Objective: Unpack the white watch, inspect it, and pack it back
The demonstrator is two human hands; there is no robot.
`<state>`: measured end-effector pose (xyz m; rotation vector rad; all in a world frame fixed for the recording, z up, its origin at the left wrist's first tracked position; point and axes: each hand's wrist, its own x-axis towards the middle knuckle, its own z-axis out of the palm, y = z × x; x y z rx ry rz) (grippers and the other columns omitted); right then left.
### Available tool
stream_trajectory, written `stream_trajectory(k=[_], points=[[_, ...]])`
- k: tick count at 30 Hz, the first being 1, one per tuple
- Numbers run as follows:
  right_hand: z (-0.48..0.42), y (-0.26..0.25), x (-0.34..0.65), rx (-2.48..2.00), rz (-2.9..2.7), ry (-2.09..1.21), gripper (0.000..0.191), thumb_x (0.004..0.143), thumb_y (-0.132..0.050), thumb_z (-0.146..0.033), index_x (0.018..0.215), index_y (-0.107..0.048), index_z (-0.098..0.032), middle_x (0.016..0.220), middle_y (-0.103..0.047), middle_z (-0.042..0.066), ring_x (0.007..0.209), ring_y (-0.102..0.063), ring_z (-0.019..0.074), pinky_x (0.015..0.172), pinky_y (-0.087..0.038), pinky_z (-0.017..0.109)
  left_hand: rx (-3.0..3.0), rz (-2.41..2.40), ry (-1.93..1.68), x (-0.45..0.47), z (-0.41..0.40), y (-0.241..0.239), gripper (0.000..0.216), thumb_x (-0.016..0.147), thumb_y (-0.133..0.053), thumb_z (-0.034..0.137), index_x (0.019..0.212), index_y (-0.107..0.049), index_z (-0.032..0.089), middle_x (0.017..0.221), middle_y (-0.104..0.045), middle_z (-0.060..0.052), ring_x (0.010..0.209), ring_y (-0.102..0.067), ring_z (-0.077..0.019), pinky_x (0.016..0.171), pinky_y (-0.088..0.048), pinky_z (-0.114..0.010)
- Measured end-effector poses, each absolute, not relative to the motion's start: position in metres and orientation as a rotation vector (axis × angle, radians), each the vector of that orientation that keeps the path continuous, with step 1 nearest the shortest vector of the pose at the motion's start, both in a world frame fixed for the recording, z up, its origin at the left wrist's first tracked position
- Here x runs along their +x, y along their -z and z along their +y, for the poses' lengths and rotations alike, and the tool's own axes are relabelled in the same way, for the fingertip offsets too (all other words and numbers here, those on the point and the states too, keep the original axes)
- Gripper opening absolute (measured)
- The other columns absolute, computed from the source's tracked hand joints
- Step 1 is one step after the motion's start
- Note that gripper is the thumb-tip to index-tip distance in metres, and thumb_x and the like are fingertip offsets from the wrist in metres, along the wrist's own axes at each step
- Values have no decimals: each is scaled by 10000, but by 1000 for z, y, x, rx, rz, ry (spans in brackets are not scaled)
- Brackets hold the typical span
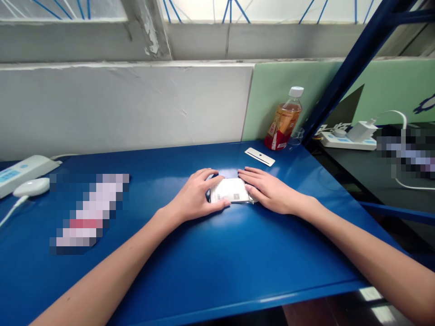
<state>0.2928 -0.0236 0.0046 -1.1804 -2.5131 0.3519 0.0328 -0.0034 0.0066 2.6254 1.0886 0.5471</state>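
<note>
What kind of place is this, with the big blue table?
Probably a workshop or small packing station. There is a blue metal table under blue steel racking, power strips with chargers plugged in, and both hands pressing on a small white labelled packet.

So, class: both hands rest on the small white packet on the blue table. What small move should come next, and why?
Probably pinch the white packet and lift it. The left hand and right hand lie flat along its sides, gripping nothing, and it sits flat on the blue table.

left hand (193, 195) | right hand (268, 192) | both flat on white packet (231, 190) | blue table (210, 262)
</note>
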Motion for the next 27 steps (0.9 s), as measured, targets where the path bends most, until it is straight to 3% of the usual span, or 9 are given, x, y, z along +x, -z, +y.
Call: stream_trajectory(k=[3,5,15,19,24,27], points=[[-25,-6,294,-1188,-2505,-463,547,990,-362,-235,1535,-318,-222,1501,-479,97,1472,-280,286,1114,-394,541,2634,1087,-549,33,-4,-7,610,806,-674,579,1278,-621,196,1373,-551,-163,1307,-469,-359,1086,-385,-527],[-26,-7,295,-1179,-2505,-513,564,980,-364,-198,1540,-304,-232,1531,-434,101,1487,-232,279,1110,-392,546,2640,1086,-540,33,-6,-7,605,814,-664,575,1279,-620,189,1385,-543,-169,1317,-459,-366,1087,-384,-531],[-22,-7,300,-1145,-2453,-635,600,905,-376,-63,1466,-451,-261,1527,-437,76,1440,-344,265,1107,-405,513,2662,1077,-498,32,-6,-7,610,821,-657,576,1274,-620,170,1401,-530,-179,1339,-437,-374,1095,-374,-535],[-18,-3,303,-1126,-2451,-580,548,907,-394,-91,1415,-524,-251,1448,-546,55,1421,-392,244,1108,-424,468,2663,1086,-514,31,-5,-7,598,811,-663,553,1254,-610,154,1382,-550,-179,1325,-458,-361,1094,-383,-515],[-13,-3,304,-1152,-2393,-231,309,923,-509,-217,1126,-737,-172,1333,-630,140,1298,-531,308,1082,-438,513,2683,1041,-559,31,-3,-8,523,801,-658,461,1191,-593,117,1299,-598,-192,1266,-512,-341,1076,-409,-486],[-10,-2,306,-1141,-2367,-168,227,899,-610,-294,991,-780,-174,1266,-669,149,1248,-562,334,1034,-475,529,2709,1040,-534,32,-3,-9,515,806,-631,447,1182,-577,99,1285,-595,-201,1296,-479,-356,1091,-389,-492]])
